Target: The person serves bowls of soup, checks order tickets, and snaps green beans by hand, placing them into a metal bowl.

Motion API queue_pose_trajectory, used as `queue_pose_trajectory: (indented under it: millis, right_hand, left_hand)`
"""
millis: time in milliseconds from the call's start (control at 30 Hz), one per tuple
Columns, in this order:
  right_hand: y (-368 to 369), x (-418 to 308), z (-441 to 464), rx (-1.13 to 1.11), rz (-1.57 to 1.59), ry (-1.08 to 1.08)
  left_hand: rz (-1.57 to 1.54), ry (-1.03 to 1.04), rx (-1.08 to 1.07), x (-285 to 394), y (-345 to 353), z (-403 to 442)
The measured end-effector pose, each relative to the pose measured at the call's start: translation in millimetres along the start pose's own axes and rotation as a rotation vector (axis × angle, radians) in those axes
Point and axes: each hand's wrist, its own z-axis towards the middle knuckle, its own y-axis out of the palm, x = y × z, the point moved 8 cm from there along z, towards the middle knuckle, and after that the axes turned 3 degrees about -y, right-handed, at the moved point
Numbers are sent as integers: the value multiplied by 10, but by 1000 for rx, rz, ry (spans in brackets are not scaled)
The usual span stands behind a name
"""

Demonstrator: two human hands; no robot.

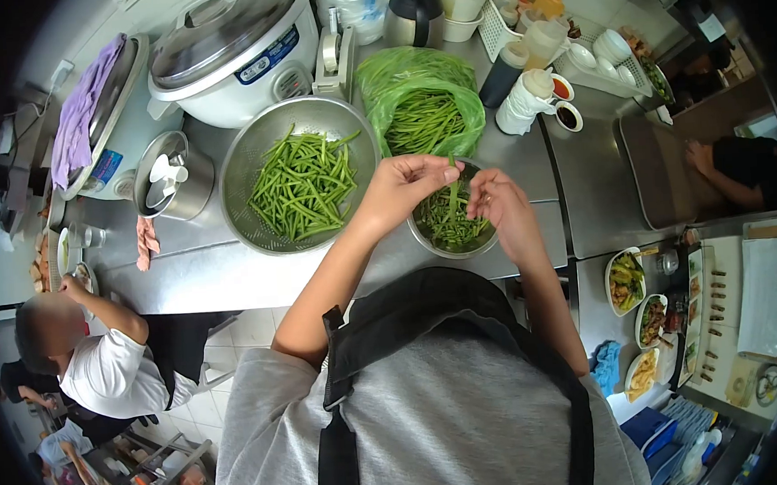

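Note:
My left hand (412,188) pinches the top of a green bean (453,190) that hangs down over a metal bowl (453,254) of green trimmings. To the right of the bean, my right hand (502,202) has its fingers curled and partly apart above the bowl's right side; I cannot make out whether it touches anything. Left of my left hand stands a wide metal colander (241,194) holding cut green bean pieces (303,184). Behind my hands, an open green plastic bag (404,68) is full of long green beans (426,123).
Two large cookers (235,65) (110,126) and a metal pot (198,178) stand behind and left. Bottles (503,71) and sauce cups (568,116) are at the back right. Dishes of food (627,281) lie right. A co-worker (115,357) is at left; another person's arm (723,178) shows far right.

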Motion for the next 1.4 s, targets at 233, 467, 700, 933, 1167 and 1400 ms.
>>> queue_pose_trajectory:
  millis: [233,467,700,933,1167,1400]
  right_hand:
    - [302,62,-91,-198,-327,75]
    - [262,102,-91,19,-63,45]
    - [193,207,-36,90,294,20]
    - [103,226,-21,82,399,66]
    - [95,177,-39,71,215,51]
    - [103,159,-15,-12,-169,-105]
  left_hand:
    - [-58,-5,31,-48,-12,31]
    - [-210,114,-8,-100,43,33]
    - [-396,229,113,-239,212,-126]
    - [-263,288,389,-90,-414,-233]
    - [1020,438,722,587,-675,-564]
    - [497,176,192,204,31,-330]
